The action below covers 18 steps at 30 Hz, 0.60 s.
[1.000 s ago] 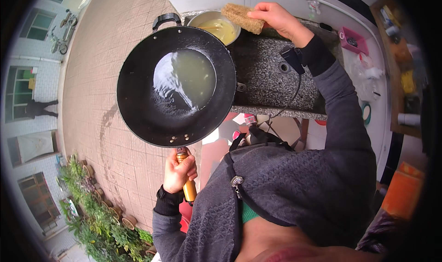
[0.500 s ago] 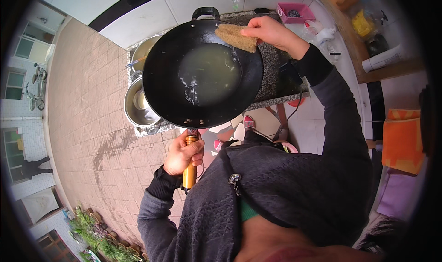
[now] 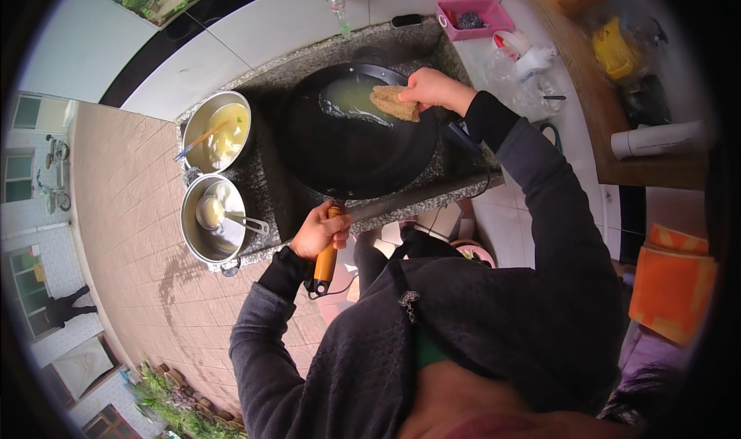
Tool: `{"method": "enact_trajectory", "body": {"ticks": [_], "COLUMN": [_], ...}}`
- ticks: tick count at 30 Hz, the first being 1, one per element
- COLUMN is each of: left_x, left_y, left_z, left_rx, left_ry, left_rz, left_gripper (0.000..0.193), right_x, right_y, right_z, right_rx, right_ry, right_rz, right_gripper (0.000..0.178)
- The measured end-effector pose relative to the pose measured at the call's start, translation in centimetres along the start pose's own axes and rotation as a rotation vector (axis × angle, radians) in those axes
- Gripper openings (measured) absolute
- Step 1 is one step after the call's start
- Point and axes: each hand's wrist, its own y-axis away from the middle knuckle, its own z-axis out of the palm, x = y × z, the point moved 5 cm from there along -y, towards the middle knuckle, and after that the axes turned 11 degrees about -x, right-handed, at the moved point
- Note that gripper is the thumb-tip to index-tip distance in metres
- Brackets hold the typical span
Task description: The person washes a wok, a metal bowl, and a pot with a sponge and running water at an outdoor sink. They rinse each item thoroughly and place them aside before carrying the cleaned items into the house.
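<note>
Speckled sink [image 3: 401, 206], black wok [image 3: 343, 150] directly beyond left grip [image 3: 318, 232] on its handle [image 3: 326, 263]

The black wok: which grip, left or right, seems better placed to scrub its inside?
Probably the person's right grip: it holds the brown scrubber over the black wok, beside the pale liquid. The left grip is wrapped around the orange handle, so it seems better placed to steady the wok.

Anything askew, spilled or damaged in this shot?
The round black metal wok looks askew: its cloudy yellowish liquid pools toward the far side, suggesting a tilt. A dark, perhaps wet streak marks the pinkish paving tiles.
</note>
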Motion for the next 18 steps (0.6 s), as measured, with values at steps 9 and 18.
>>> {"method": "enact_trajectory", "body": {"ticks": [9,18], "left_x": [1.6,0.9], "left_y": [-7.0,-11.2], "left_z": [-5.3,-7.3], "left_rx": [-0.039,-0.045], "left_ry": [-0.088,-0.077], "left_rz": [-0.111,-0.147], "left_gripper": [0.015,0.016], "right_x": [5.0,10.3], "right_y": [-6.4,-12.4], "right_z": [1.2,2.3], "right_rx": [0.135,0.190], "right_ry": [0.422,0.470], "right_rz": [0.141,0.204], "right_gripper": [0.036,0.031]}}
